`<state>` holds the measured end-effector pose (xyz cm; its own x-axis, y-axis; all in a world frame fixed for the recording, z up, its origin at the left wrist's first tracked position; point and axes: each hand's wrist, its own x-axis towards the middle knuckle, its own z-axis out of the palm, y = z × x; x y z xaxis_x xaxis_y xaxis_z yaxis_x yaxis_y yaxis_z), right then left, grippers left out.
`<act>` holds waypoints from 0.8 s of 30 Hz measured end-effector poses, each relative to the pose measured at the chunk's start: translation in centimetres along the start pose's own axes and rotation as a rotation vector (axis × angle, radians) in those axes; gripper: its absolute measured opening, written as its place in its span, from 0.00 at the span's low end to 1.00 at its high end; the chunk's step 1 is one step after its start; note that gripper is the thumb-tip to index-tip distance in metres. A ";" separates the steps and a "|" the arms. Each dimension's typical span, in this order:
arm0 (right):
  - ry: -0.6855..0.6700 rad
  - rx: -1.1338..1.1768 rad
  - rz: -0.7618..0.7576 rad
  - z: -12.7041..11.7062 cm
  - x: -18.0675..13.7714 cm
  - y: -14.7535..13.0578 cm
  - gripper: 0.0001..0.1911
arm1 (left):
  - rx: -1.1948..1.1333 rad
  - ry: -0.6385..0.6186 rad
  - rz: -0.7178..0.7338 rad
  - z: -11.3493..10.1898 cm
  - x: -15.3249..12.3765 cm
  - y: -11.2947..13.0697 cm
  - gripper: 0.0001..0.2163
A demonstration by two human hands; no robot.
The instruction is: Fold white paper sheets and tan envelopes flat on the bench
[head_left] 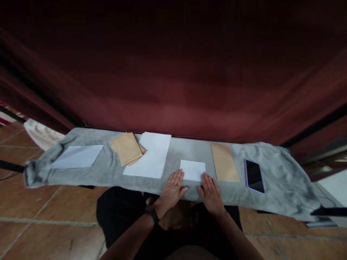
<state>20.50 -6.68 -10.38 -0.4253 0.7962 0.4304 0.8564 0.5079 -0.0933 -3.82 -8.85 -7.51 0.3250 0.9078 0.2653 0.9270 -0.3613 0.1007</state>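
Note:
A small white sheet of paper (192,169), possibly folded, lies flat in front of me. My left hand (173,186) rests palm down with its fingertips at the paper's left near corner. At the right near corner lie the fingertips of my right hand (210,191). Both hands have their fingers stretched out and grip nothing. Just right of the paper is a single brown envelope (225,162). To the left, a stack of larger white paper (154,155) has several brown envelopes (127,148) fanned over its left side.
A grey cloth (187,146) covers the narrow table. Another white sheet (78,157) lies at the far left. On the right sits a phone (254,176) in a lilac case. A dark red curtain (173,90) hangs along the far edge, and black poles flank both ends.

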 end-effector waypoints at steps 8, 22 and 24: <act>-0.052 0.019 -0.009 -0.1 -0.3 0.2 0.32 | -0.016 -0.010 0.128 0.0 1.1 4.5 0.31; -0.143 0.137 -0.140 0.3 3.1 0.1 0.27 | 0.005 -0.108 0.182 0.0 0.7 4.4 0.38; -0.174 0.131 -0.191 0.5 3.5 -0.7 0.27 | 0.009 -0.112 0.189 0.2 0.8 4.5 0.38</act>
<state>18.29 -4.07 -9.26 -0.6285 0.7211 0.2914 0.7160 0.6828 -0.1454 0.62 -9.72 -7.03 0.5118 0.8421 0.1700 0.8489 -0.5261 0.0505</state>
